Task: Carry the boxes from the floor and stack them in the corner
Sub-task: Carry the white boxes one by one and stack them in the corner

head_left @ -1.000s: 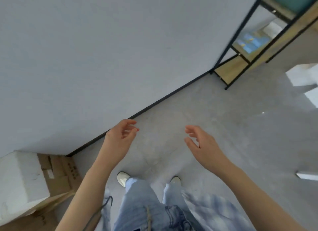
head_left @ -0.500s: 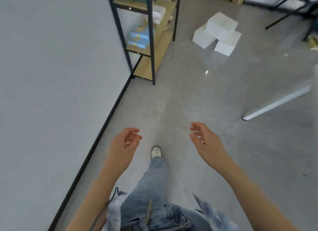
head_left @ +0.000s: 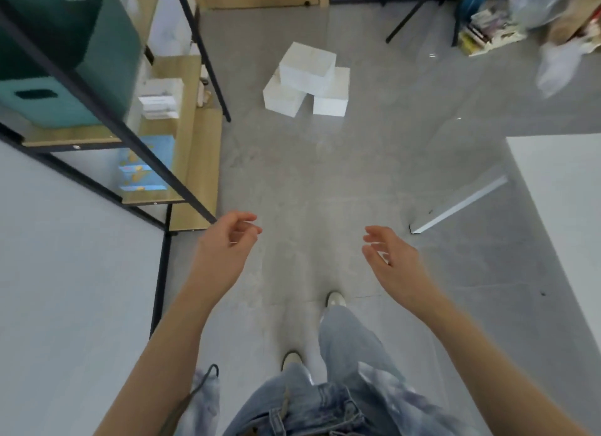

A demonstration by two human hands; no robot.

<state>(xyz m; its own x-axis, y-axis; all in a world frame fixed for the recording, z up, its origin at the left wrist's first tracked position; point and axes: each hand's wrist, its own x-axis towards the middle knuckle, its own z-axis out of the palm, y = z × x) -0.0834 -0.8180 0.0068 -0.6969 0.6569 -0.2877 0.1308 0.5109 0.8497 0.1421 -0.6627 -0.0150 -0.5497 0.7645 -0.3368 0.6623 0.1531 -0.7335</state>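
Three white boxes lie in a small pile on the grey floor ahead: one box point(head_left: 307, 65) rests on top of a left box point(head_left: 282, 98) and a right box point(head_left: 332, 95). My left hand point(head_left: 227, 250) and my right hand point(head_left: 392, 261) hang in front of me, well short of the pile. Both hands hold nothing, with fingers loosely curled and apart. The corner with the stacked boxes is out of view.
A black-framed wooden shelf rack point(head_left: 182, 149) with a teal bin point(head_left: 55, 65) and small packages stands at the left by the wall. A white table point(head_left: 566, 201) and its leg point(head_left: 458, 205) are at the right. Clutter and black stand legs point(head_left: 419, 10) fill the far right.
The view has swung from the wall and corner boxes round to the room. The white pile is now straight ahead and closer. Both hands stay empty in front of me.
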